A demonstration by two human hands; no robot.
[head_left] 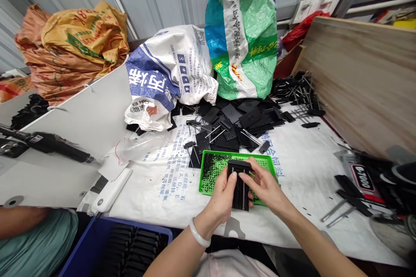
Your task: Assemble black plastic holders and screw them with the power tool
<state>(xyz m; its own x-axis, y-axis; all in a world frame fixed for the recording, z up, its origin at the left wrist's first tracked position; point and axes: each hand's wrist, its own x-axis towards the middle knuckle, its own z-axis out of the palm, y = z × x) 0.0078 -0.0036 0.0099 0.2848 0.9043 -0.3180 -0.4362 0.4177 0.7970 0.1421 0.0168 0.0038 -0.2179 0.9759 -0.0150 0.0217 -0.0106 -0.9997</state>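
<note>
1. Black ribbed plastic block [241,194]: held upright over the green tray, between both hands; thin metal pins appear to run along it.
2. Left hand [222,197]: closed narrowly on the block's left edge, holding it; white bangle [199,233] on the wrist.
3. Right hand [264,188]: also narrow, fingertips on the block's right edge.
4. Green perforated tray [256,159]: flat on the bench, beneath the hands. Small black pieces fill its left part; bare green remains at the right; the middle is hidden.
5. Loose black plates and pins [234,132]: heaped just beyond the tray, unstacked.
6. Pinned black strips [302,95]: a further loose group, farther right.
7. Blue crate [81,246]: at the near edge of the bench, holding rows of stacked black parts [133,246].
8. Bench [68,169]: partly covered by a printed white sheet [182,212]; a corded power tool [48,145] lies at the left.
9. Woven sacks [242,39]: piled behind the parts.
10. Co-worker's forearm [22,220]: at lower left, apart from the work.
</note>
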